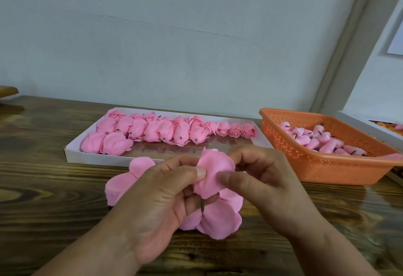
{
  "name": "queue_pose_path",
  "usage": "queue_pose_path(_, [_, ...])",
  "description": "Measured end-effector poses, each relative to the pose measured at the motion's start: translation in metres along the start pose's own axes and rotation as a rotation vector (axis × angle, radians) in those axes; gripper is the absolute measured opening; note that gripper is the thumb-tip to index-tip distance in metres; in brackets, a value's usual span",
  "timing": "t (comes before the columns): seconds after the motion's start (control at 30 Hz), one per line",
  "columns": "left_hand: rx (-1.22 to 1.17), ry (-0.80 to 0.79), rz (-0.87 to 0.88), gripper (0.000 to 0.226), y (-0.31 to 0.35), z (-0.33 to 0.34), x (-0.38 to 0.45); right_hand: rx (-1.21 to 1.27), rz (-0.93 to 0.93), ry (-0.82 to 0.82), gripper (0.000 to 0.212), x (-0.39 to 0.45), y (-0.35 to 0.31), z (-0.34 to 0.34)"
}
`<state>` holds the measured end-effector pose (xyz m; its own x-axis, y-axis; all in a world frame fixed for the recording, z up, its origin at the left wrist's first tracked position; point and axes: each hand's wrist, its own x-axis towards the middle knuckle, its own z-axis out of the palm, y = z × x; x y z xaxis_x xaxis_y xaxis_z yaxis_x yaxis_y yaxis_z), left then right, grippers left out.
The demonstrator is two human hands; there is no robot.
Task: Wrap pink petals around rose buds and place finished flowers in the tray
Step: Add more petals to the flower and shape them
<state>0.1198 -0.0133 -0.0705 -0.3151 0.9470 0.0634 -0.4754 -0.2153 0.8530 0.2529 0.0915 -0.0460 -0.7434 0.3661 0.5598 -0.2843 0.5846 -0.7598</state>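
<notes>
My left hand (157,199) and my right hand (268,186) together pinch a pink rose (212,174) just above the table, each thumb pressed on an outer petal. Its short dark stem (202,205) pokes out below between my fingers. The bud inside is hidden by the petals. Under my hands lies a heap of loose pink petals (220,219), and more of these petals (122,185) spread to the left. Behind them a flat white tray (72,156) holds several finished pink flowers (152,132) in rows along its far side.
An orange perforated basket (327,166) at the right holds several bare pink buds (320,139). A white box edge (368,123) shows at the far right. The wooden table (43,188) ends at a pale wall behind the tray.
</notes>
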Motion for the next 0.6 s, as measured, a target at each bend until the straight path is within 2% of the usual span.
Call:
queue_pose_path(0.23, [-0.09,-0.038,-0.043,0.041,0.003,0.001,-0.001,0.208,0.091,0.096,0.014,0.0,0.002,0.006])
queue_pose_path(0.37, [-0.059,-0.05,-0.029,0.029,0.002,0.001,0.0,0.245,0.123,0.173,0.018,0.001,0.0,0.011])
queue_pose_path(0.47, [-0.053,-0.052,-0.016,0.029,0.001,0.0,0.0,0.229,0.133,0.199,0.018,0.001,-0.001,0.013])
queue_pose_path(0.6, [-0.05,-0.056,-0.022,0.024,0.001,0.0,0.0,0.134,0.123,0.217,0.013,0.0,-0.002,0.014])
